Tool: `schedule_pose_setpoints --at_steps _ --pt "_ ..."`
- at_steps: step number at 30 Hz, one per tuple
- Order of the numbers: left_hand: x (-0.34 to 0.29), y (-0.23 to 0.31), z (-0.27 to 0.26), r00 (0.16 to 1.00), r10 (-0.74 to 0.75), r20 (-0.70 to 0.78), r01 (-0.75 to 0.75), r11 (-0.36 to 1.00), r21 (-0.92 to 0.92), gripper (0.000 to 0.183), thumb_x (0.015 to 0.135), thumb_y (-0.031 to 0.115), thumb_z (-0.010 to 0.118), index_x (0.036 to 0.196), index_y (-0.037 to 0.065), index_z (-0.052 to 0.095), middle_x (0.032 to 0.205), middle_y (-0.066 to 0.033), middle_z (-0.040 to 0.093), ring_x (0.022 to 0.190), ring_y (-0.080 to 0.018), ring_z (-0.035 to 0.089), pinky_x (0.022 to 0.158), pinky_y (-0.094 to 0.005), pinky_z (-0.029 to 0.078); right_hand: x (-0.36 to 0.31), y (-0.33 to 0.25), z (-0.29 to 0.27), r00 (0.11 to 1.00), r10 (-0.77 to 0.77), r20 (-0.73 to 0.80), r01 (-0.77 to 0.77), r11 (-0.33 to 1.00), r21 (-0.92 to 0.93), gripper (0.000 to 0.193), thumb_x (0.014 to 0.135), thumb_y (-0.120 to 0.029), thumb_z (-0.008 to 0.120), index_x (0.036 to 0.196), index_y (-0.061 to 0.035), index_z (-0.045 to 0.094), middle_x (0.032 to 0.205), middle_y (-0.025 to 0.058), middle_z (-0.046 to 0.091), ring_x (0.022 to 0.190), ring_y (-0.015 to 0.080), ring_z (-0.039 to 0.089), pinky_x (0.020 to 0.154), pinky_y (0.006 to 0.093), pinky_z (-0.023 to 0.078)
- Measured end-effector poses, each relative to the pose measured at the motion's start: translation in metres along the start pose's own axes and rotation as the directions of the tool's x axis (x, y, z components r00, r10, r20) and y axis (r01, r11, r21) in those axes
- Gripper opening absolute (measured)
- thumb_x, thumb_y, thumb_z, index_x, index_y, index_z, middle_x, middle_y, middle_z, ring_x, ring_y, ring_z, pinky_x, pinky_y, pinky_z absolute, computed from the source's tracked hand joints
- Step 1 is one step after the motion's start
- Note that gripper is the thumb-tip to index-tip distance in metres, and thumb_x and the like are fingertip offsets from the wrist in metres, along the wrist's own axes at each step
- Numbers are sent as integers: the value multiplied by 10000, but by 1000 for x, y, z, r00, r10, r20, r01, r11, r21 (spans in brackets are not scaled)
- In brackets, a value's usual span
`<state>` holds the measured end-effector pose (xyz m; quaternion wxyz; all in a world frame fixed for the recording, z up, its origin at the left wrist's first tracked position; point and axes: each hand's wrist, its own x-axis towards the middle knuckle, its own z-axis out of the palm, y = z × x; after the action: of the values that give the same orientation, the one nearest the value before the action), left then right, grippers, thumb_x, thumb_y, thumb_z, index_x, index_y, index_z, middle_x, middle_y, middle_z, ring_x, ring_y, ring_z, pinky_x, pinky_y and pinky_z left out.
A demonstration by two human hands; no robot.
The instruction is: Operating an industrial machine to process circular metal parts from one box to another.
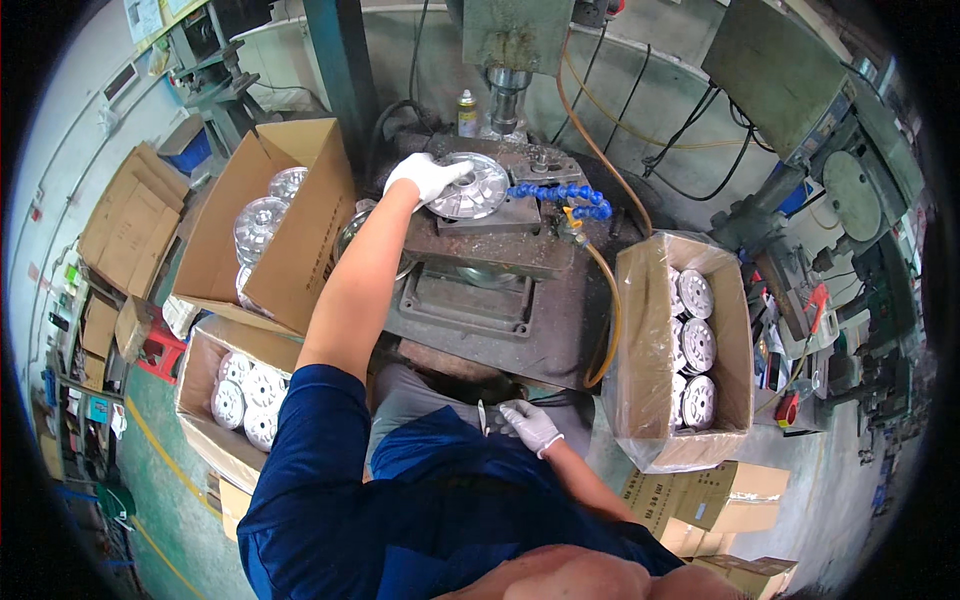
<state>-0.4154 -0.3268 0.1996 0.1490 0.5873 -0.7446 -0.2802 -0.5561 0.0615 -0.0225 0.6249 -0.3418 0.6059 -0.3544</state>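
My left hand, in a white glove, reaches forward to a round silver metal wheel disc on the press bed. Its thumb lies over the disc's top and the fingers close on the left edge. A blue segmented coolant hose points at the disc's right side. The press ram stands above and behind, apart from the disc. My right hand, also gloved, rests low at my lap with fingers loosely apart. Beside it is a thin pale strip whose kind I cannot make out.
Open cartons of silver discs stand at the left, lower left and right. A spray can stands behind the bed. A yellow hose loops down the right side. More cartons lie on the floor.
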Motion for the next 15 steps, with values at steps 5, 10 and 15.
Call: schedule_pose_setpoints --at_steps 5,10,15 --pt "14 -14 11 998 51 -48 -58 987 -148 877 663 630 663 1119 -115 582 1134 -265 600 1082 -321 589 912 -343 446 -3 -3 2 991 126 52 -132 982 133 289 947 -281 530 1092 -34 574 885 67 646 688 140 594 658 262 494" --pt "16 -12 15 998 45 -46 -51 988 -146 876 660 627 666 1116 -116 583 1129 -262 603 1074 -320 593 907 -345 447 22 42 4 920 181 347 -349 780 519 357 954 -383 481 1125 -84 571 909 69 650 749 168 609 695 301 500" --pt "17 -16 15 999 32 -40 -39 983 -181 878 655 633 665 1100 -120 589 1100 -262 615 1054 -323 603 903 -347 450 34 45 4 891 216 400 -440 632 638 418 959 -444 425 1124 -88 568 904 63 641 792 201 608 715 303 489"
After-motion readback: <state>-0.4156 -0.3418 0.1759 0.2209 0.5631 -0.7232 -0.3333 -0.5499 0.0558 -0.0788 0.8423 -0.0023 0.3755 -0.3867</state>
